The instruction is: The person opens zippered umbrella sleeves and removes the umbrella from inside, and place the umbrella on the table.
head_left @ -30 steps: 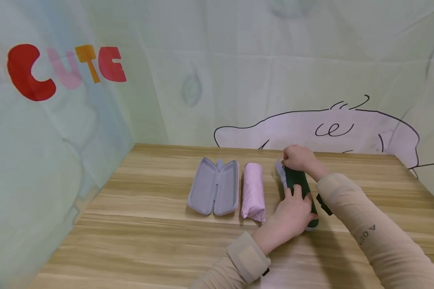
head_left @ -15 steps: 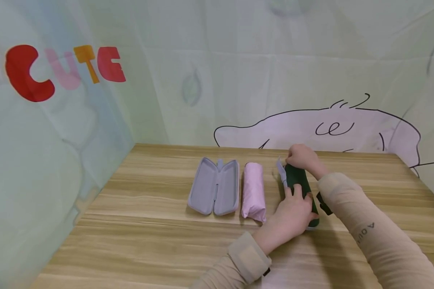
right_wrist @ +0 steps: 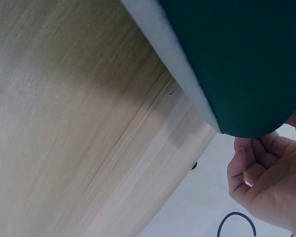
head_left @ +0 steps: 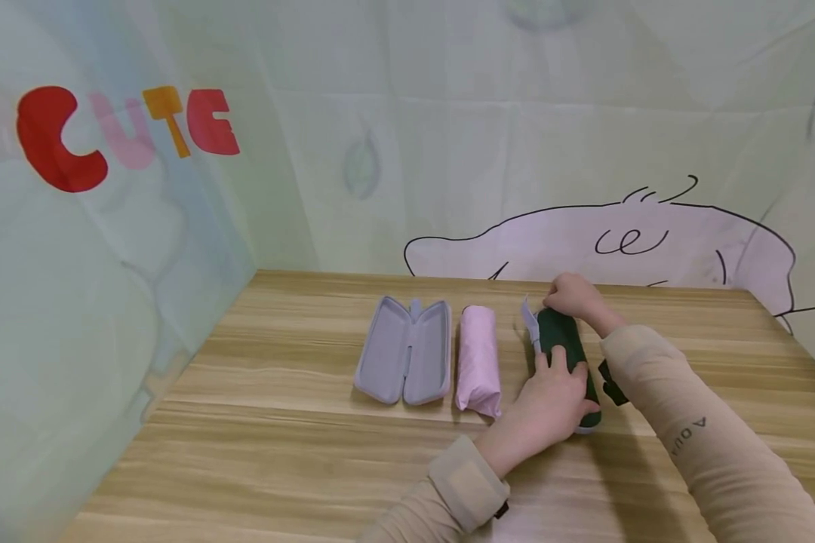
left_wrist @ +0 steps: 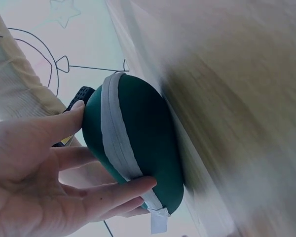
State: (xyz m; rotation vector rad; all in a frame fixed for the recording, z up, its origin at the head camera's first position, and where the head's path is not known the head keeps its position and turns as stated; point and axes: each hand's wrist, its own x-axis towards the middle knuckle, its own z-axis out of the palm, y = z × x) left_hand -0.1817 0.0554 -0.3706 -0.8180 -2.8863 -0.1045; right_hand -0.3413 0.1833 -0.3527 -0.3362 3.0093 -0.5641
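Observation:
A dark green zippered case (head_left: 562, 339) with a pale grey zip band (left_wrist: 116, 131) lies on the right half of the table. My left hand (head_left: 545, 396) grips its near end, thumb on one side and fingers across the band on the other. At the far end, my right hand (head_left: 575, 296) has curled fingers and pinches at the zip edge; the zipper pull itself is hidden. The right wrist view has this hand (right_wrist: 271, 170) just past the case's rounded end. A pale lavender strap (head_left: 531, 324) sticks up along the case's left side.
Left of the green case lies a pink, wrinkled, elongated bundle (head_left: 478, 362). Farther left, a grey hard case (head_left: 383, 354) stands unfolded, hinge in the middle. The wooden table (head_left: 258, 452) meets a printed cloth backdrop (head_left: 326, 188) at the back and left.
My right hand has slid a little to the right along the green case's far end. The left hand keeps its hold in the same place.

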